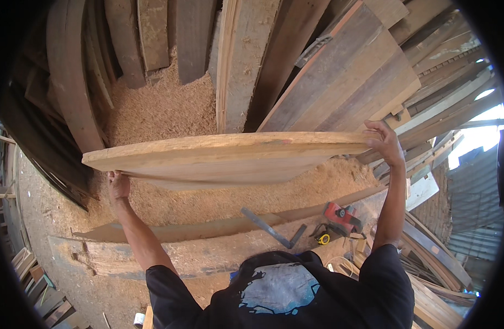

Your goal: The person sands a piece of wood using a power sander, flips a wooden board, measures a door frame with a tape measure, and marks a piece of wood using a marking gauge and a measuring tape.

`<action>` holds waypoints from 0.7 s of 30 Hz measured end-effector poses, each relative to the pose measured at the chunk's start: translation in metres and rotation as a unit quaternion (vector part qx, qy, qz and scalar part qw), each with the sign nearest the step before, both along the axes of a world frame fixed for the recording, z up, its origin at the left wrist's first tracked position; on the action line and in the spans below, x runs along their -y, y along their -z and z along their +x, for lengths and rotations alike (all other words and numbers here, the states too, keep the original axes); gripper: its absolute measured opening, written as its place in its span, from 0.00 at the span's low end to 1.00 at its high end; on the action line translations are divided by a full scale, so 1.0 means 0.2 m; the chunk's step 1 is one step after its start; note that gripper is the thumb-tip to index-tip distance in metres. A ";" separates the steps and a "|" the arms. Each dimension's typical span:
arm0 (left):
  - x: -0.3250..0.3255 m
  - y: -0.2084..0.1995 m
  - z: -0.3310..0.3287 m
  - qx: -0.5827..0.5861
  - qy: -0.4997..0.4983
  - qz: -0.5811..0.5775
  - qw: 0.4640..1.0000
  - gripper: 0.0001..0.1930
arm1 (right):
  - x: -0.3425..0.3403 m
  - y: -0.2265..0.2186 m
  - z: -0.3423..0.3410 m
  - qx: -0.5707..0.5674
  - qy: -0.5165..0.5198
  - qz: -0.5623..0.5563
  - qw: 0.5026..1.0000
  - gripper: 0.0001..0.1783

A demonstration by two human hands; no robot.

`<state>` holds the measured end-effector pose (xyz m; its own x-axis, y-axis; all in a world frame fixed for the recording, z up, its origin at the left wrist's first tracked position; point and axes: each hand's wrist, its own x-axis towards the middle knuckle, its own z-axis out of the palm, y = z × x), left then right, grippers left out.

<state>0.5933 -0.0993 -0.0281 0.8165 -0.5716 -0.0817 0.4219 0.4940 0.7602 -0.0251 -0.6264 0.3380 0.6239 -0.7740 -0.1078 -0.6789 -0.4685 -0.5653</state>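
A long, thick wooden plank [224, 151] spans the view crosswise in front of me, raised above the sawdust, with its rough edge facing up. My left hand [119, 185] is closed on its lower edge near the left end. At the right end my right hand [384, 143] grips the plank, fingers over the top edge. Nearer me, a long timber beam [170, 249] lies across the ground. On it rest a metal try square [271, 227], a red power planer [342, 216] and a yellow tape measure [324, 239].
Sawdust and shavings [159, 109] cover the ground beyond the plank. Several boards [194, 38] lean along the far side, with a wide joined panel [345, 77] at the far right. Curved dark planks [41, 142] stand at left. Stacked timber [438, 252] and corrugated sheeting [474, 197] lie right.
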 end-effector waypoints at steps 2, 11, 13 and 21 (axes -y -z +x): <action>-0.08 0.01 0.01 -0.007 0.002 -0.002 1.000 0.31 | 0.02 0.04 -0.06 0.153 0.049 0.178 0.971 0.35; -0.06 0.00 0.01 0.013 -0.001 -0.027 1.000 0.32 | 0.03 0.34 -0.17 0.146 0.126 0.265 0.945 0.35; -0.11 0.01 0.03 0.009 -0.006 -0.037 0.999 0.32 | 0.01 0.37 -0.11 0.155 0.111 0.252 0.949 0.35; 0.01 -0.10 -0.06 0.004 0.016 -0.041 0.999 0.32 | -0.11 0.46 -0.01 0.129 0.112 0.205 0.964 0.36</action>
<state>0.5806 -0.1015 -0.0074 0.7977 -0.6025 -0.0265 0.4327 0.5411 0.7211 -0.0273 -0.6036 0.2466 0.4924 -0.8177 -0.2981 -0.5499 -0.0268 -0.8348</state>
